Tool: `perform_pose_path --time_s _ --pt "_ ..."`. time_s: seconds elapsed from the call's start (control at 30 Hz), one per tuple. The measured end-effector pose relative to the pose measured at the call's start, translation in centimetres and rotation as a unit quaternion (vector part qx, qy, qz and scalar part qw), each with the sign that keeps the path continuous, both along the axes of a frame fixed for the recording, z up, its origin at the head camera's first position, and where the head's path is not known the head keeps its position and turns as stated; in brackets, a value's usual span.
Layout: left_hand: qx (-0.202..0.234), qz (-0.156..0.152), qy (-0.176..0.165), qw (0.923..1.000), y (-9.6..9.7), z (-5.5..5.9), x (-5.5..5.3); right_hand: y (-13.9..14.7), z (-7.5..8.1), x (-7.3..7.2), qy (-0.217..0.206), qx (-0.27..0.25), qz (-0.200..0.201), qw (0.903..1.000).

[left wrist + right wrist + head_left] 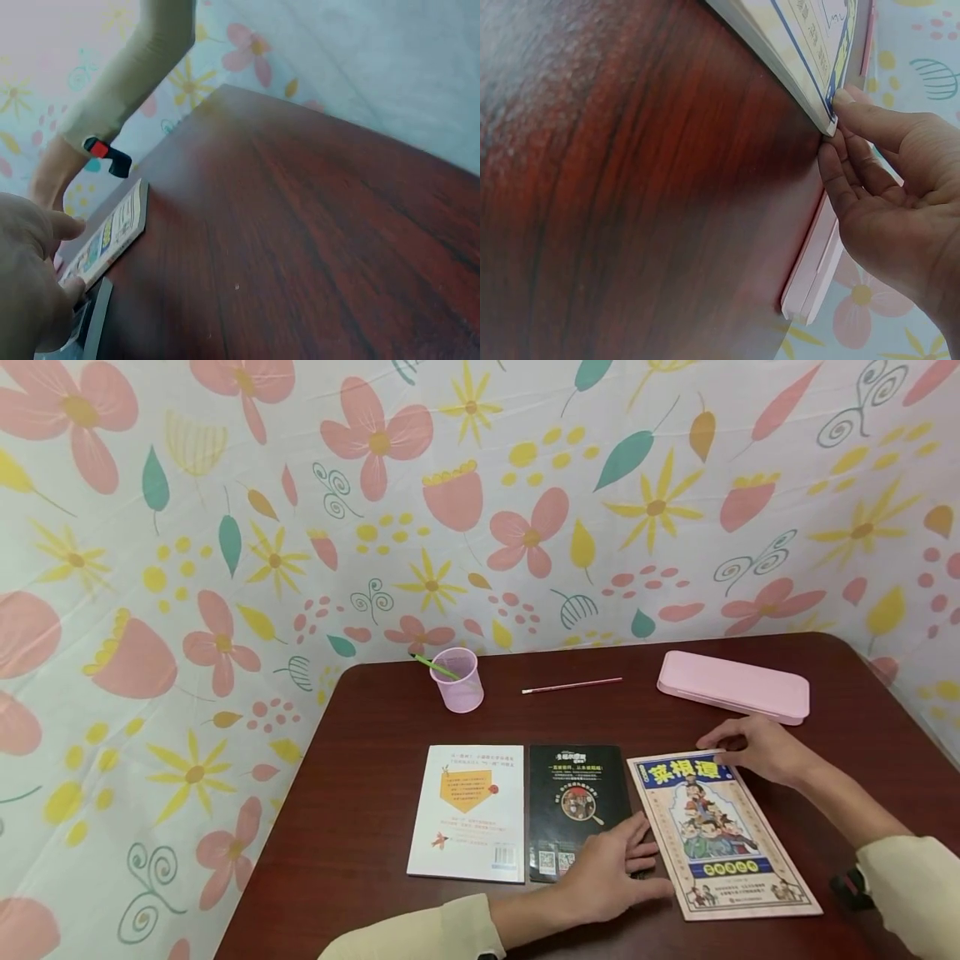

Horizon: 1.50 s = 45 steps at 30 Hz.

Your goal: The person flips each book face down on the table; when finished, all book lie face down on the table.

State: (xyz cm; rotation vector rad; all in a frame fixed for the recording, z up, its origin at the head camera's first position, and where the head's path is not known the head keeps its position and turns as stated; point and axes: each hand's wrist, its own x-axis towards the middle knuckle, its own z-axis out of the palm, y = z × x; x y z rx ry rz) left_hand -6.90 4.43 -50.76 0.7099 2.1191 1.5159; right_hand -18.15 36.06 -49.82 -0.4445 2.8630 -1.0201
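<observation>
The right grip (765, 752) pinches the far right corner of a cream book (708, 835), its thumb on the cover and its other fingers curled in at the corner and below it. The book lies face up, running from that pinch back toward the person, with its blue title band at the far end, just left of the right grip, and a group of cartoon figures below the band. The left grip (600, 868) is loosely spread rather than clasped, its fingertips and thumb at the book's left edge, so the book sits between the two grips; whether those fingers press on it, I cannot tell. A black book (543, 810) lies partly under the left grip, which covers its near right corner. Left of that, just beside the black book, is a white book (467, 818) with an orange panel. Beyond the right grip, near its knuckles, rests a closed pink case (735, 683). Beyond and to the left of the right grip lies a thin pink pencil (573, 686), and farther left, beyond the left grip, stands a pink mesh cup (461, 691) with a green pencil (435, 667) leaning in it. Everything rests on a dark reddish wood counter (360, 785), and behind it, past both grips, hangs a flower-printed cloth (450, 552).
</observation>
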Motion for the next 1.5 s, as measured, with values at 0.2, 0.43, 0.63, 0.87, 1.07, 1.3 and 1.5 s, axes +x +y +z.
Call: perform_pose_path --time_s 0.2,0.43,0.63,0.87,1.07,1.3,1.5 --pt "-0.128 -0.036 0.129 0.9827 0.3 0.1 0.9 0.1 -0.1 0.1 0.014 0.004 0.004 0.9999" --pt "-0.273 -0.027 0.280 0.9200 1.5 -0.2 1.2 0.0 0.0 0.1 0.012 -0.001 0.004 0.9999" --pt "-0.334 -0.039 0.322 0.8850 2.4 0.1 1.3 0.1 -0.3 0.2 0.011 -0.011 0.005 0.9999" --pt "-0.377 -0.047 0.372 0.8469 2.9 0.0 1.7 0.1 -0.3 0.2 0.014 -0.010 0.000 0.9999" --pt "-0.398 -0.033 0.455 0.7963 2.7 -0.1 1.1 0.6 -0.4 0.0 0.021 0.007 -0.016 0.9996" --pt "-0.425 -0.018 0.526 0.7363 2.0 -0.3 0.5 0.9 -0.3 -0.1 0.004 0.012 -0.027 0.9995" --pt "-0.399 -0.010 0.551 0.7333 1.0 -0.6 0.4 1.1 -0.4 -0.1 0.005 0.014 -0.033 0.9993"
